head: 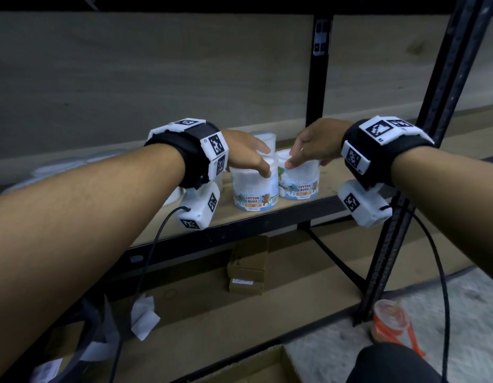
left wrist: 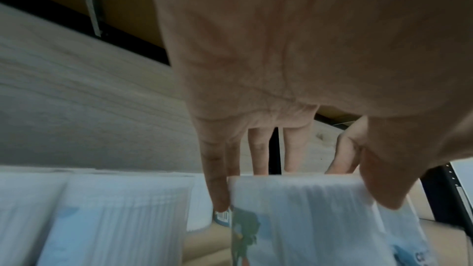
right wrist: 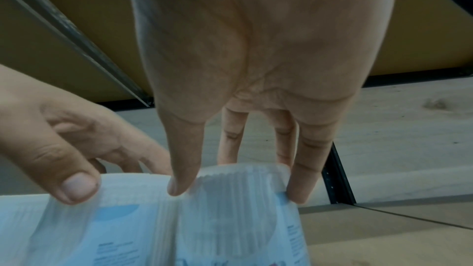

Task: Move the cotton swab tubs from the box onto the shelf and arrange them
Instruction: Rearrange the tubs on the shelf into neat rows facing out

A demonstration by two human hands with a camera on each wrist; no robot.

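Left hand (head: 246, 153): reached forward over the shelf (head: 267, 211), palm down, thumb and fingers curled over the lid rim of the left tub (head: 255, 189), which is gripped from above. In the left wrist view the thumb and little finger are seen on opposite sides of the rim.

Right hand (head: 314, 143): reached forward likewise, palm down, thumb and fingers closed round the top of the right tub (head: 299, 182), gripped from above.

Both tubs: clear, round, upright on the shelf board near its front edge, set just beside each other. Labels are printed "COTTON BUDS" with a cartoon bear; smaller print is not legible.

Further tubs (head: 264, 140): stood behind the two, partly hidden by the hands.

Below: small cardboard boxes (head: 248, 265) on a lower board; an orange-banded cup (head: 390, 319) by the shelf's post.
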